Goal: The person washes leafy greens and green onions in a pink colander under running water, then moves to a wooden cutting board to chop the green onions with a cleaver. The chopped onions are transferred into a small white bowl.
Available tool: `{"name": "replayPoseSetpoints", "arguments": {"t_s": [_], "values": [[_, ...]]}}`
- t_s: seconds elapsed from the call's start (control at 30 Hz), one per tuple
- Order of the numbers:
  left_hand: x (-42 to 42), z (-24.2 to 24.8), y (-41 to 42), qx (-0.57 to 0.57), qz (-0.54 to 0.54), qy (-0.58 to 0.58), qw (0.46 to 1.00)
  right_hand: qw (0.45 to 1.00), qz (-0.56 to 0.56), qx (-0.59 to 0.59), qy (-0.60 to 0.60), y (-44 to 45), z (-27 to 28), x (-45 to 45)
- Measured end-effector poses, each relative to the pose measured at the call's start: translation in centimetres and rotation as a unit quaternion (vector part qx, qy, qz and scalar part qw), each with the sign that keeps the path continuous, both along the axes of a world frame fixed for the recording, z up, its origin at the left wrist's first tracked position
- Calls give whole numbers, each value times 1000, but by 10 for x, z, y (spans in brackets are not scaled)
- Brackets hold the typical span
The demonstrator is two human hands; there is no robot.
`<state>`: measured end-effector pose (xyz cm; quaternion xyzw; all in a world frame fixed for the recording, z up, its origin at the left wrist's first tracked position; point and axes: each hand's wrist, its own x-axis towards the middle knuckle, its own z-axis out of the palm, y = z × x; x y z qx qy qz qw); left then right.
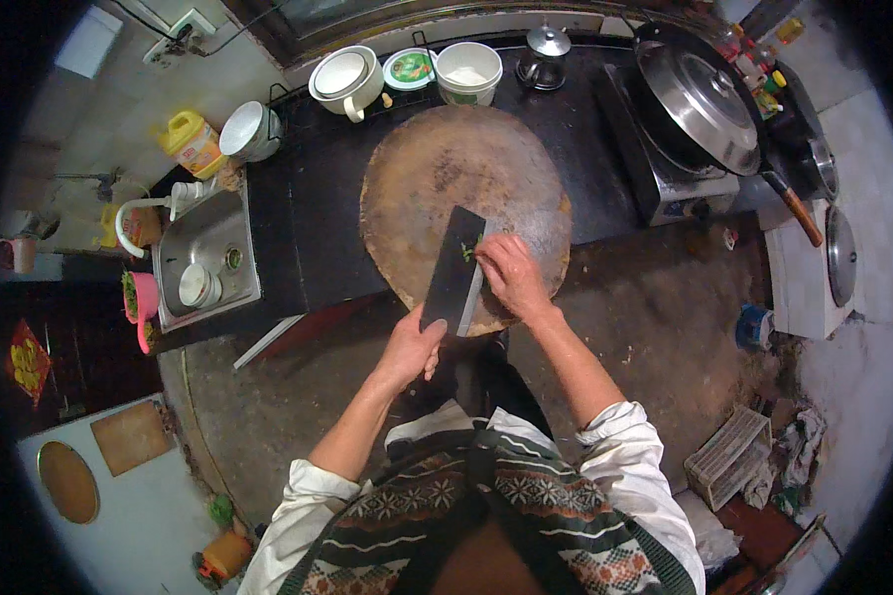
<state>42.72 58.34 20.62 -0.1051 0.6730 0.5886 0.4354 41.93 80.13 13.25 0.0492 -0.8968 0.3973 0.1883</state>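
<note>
My left hand (pixel 411 348) is closed around the near end of a cleaver (pixel 446 271) with a wide dark blade and a paler strip along its right edge. The blade lies flat-side up over a large round wooden chopping board (pixel 424 163). Small chopped green bits (pixel 467 251) cling to the blade's face. Beside them, my right hand (pixel 513 274) has its fingers bent and bunched at the blade's right edge. Whether those fingertips pinch anything is hidden.
A steel sink (pixel 208 256) with stacked bowls (pixel 199 285) is on the left; a pink dipper (pixel 143 297) sits at its edge. Bowls and tubs (pixel 469 74) line the counter's back. At right, a lidded wok (pixel 699 104) stands on a gas stove (pixel 688 197), its wooden handle (pixel 800 216) projecting.
</note>
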Motion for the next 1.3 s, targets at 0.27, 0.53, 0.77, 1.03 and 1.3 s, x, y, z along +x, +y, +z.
{"name": "replayPoseSetpoints", "arguments": {"t_s": [0.27,0.53,0.77,1.03,1.3], "values": [[9,4,7,-9,13,-24,1000,997,58,-20,54,-13,29,-14],[27,-20,-21,-193,-28,342,919,999,14,-48,0,35,9,3],[26,6,-27,-366,-249,552,707,985,172,-20,-17,29,63,27],[22,16,-31,-325,-302,583,680,970,164,14,-176,42,30,-18],[-47,-24,-53,-211,-391,399,802,965,-38,-174,-192,90,28,6]]}}
